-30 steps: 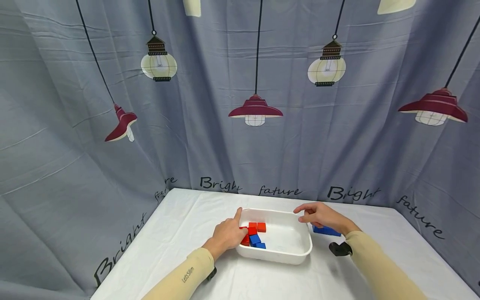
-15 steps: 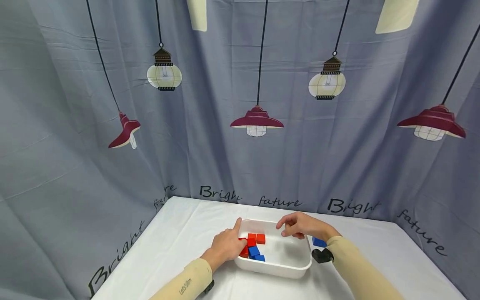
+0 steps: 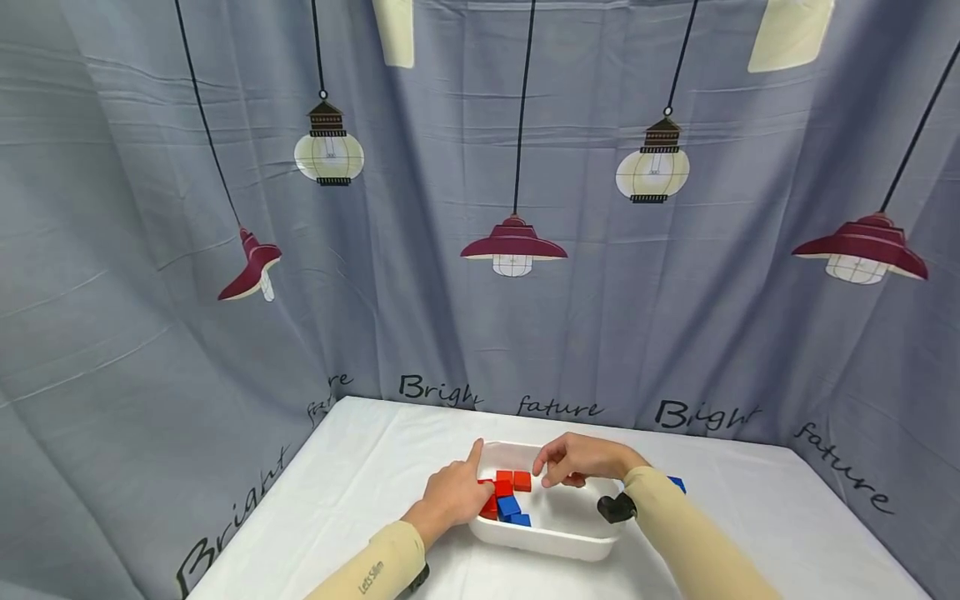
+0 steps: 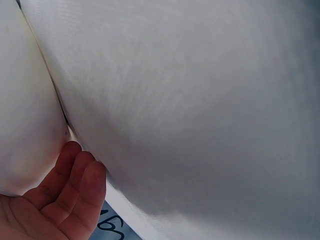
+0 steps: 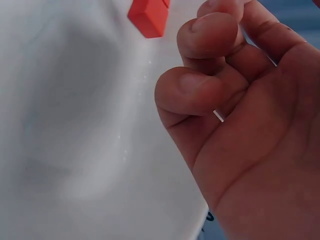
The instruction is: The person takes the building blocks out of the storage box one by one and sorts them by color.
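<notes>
My left hand (image 3: 455,492) grips the left end of a white rectangular tray (image 3: 540,543), its thumb over the rim and the index finger along the rim's back corner. In the left wrist view, the curled fingertips (image 4: 92,182) press the outside of the tray wall. Several red cubes (image 3: 522,481) and a pair of blue cubes (image 3: 508,506) lie in the tray's left part. My right hand (image 3: 588,457) hovers over the tray's back side, index finger and thumb apart and pointing down close to the red cubes. Its other fingers are bent in, and nothing shows in its grasp.
On the white tablecloth (image 3: 750,517), a blue block (image 3: 677,483) lies right of the tray, mostly hidden behind the right sleeve. A black wrist mount (image 3: 617,507) hangs over the tray's right end. A grey curtain (image 3: 420,317) with printed lamps stands behind the table.
The right hand has moved left, from above the blue block at the tray's right end to near the red cubes. The left hand keeps its grip. The head view has tilted up slightly.
</notes>
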The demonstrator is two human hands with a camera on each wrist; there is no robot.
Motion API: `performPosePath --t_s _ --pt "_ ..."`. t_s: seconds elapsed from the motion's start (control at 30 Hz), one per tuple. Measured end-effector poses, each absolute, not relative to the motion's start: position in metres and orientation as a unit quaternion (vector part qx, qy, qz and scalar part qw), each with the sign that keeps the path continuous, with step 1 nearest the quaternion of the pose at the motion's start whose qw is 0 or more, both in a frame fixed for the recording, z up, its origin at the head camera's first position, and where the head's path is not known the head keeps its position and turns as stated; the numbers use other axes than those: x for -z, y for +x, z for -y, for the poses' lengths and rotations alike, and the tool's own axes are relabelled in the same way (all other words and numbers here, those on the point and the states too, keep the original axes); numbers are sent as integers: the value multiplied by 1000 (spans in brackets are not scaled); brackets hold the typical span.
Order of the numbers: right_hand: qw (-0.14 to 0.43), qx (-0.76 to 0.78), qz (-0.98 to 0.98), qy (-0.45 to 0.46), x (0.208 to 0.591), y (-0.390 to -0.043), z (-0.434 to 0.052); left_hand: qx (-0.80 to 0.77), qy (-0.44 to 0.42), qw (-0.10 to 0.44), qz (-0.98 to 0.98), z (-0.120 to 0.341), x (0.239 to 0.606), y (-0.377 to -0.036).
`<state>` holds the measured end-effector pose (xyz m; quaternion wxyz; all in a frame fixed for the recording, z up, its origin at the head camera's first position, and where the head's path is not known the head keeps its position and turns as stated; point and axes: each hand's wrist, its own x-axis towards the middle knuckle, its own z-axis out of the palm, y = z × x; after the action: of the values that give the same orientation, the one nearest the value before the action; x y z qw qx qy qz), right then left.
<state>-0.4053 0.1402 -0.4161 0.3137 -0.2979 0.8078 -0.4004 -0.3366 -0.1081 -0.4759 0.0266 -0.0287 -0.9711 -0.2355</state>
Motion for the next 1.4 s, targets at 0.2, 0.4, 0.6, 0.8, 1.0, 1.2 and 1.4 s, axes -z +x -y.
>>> performPosePath --t_s 0.2,0.4,0.6,0.8,1.0,1.2,1.4 --pt "335 397 -808 -278 424 -408 -133 237 -32 32 970 109 476 -338" --pt "357 387 -810 -258 430 -406 -126 237 -30 25 971 107 477 -337" --pt "361 371 -817 -254 429 -407 -122 231 -38 34 972 105 474 -339" --pt "367 357 -819 -258 433 -402 -114 232 -36 32 971 106 472 -339" --pt "373 342 -825 -250 441 -401 -112 232 -36 32 971 108 472 -339" --pt "382 330 -828 -243 450 -401 -112 230 -37 30 972 108 475 -338" --pt "372 306 -841 -248 452 -402 -109 233 -34 28 972 109 475 -338"
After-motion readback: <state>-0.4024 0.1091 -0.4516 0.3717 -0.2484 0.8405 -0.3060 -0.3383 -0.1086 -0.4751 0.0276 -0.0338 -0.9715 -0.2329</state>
